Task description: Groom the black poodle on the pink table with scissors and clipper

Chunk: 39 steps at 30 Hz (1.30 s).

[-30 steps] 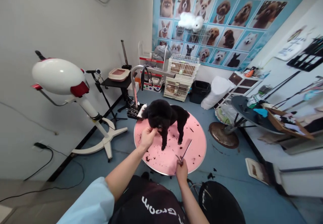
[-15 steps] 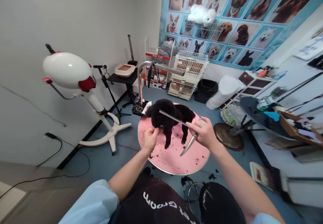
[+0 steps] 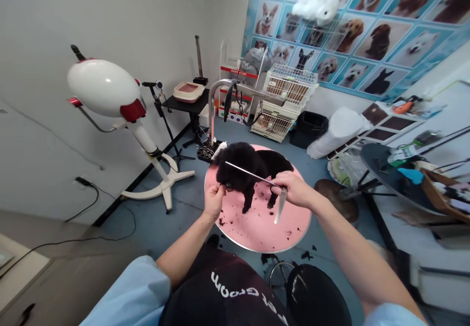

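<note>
A black curly-coated dog (image 3: 242,167) stands on the round pink grooming table (image 3: 257,233), its head toward the left. At the lower edge of its head, my left hand (image 3: 214,202) is closed in a pinch by the muzzle; dark fur hides the exact grip. My right hand (image 3: 293,189) holds long scissors (image 3: 249,172), their thin blades pointing left across the front of the dog's head. From the same hand a flat silver tool (image 3: 280,208) hangs downward, perhaps a comb; its kind is unclear. Black hair clippings lie scattered over the tabletop.
A metal grooming arm (image 3: 249,88) with hanging straps rises behind the dog. Beside its post sits a black tool holder (image 3: 205,153). A white stand dryer (image 3: 105,88) is on the left, a black stool (image 3: 316,296) near me, and a dark round table (image 3: 389,179) at right.
The scissors' blades have come down to a flatter slant, and the silver tool now hangs more steeply. My left hand stays at the dog's muzzle. The whole view has shifted slightly.
</note>
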### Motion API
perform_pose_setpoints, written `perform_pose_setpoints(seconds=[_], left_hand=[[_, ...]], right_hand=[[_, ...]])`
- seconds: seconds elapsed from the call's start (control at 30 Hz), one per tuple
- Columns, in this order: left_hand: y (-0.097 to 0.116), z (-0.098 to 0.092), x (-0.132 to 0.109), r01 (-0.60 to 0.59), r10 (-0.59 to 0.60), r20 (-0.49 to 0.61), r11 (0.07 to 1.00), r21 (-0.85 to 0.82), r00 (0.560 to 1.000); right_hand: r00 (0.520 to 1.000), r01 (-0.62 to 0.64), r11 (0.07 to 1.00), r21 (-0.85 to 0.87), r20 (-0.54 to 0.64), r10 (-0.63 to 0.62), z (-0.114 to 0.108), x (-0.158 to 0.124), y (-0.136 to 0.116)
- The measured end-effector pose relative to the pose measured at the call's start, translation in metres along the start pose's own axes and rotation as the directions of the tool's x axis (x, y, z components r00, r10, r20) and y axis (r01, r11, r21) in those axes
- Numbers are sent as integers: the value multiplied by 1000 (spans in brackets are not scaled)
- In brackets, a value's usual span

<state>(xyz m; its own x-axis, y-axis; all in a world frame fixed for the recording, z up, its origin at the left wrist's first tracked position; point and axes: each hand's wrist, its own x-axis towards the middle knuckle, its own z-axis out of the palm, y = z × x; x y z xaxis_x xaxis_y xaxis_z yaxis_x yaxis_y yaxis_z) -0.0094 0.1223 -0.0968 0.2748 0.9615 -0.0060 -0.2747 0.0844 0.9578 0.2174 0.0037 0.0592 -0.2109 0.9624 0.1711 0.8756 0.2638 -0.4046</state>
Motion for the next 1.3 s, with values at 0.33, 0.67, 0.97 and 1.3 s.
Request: perform_pose_setpoints(seconds=[0.33,0.67,0.97,1.3], left_hand=[[8,-4,-3,-24,25,-18,999,39,1000],[20,9,-17,-73,69,39,992,106,997],[27,13,-26,-16,14,40,999,48,999],[31,8,-28,-1,-1,21,998,57,1000]], right_hand=[[972,64,899,-433,-177,-154,15,-10,-41],[983,19,624,-781,-99,-154,-4,-6,-82],[985,-36,643,-765,-135,-107,1,-5,-82],[883,-150,795,-588,-442,-160,62,-26,-44]])
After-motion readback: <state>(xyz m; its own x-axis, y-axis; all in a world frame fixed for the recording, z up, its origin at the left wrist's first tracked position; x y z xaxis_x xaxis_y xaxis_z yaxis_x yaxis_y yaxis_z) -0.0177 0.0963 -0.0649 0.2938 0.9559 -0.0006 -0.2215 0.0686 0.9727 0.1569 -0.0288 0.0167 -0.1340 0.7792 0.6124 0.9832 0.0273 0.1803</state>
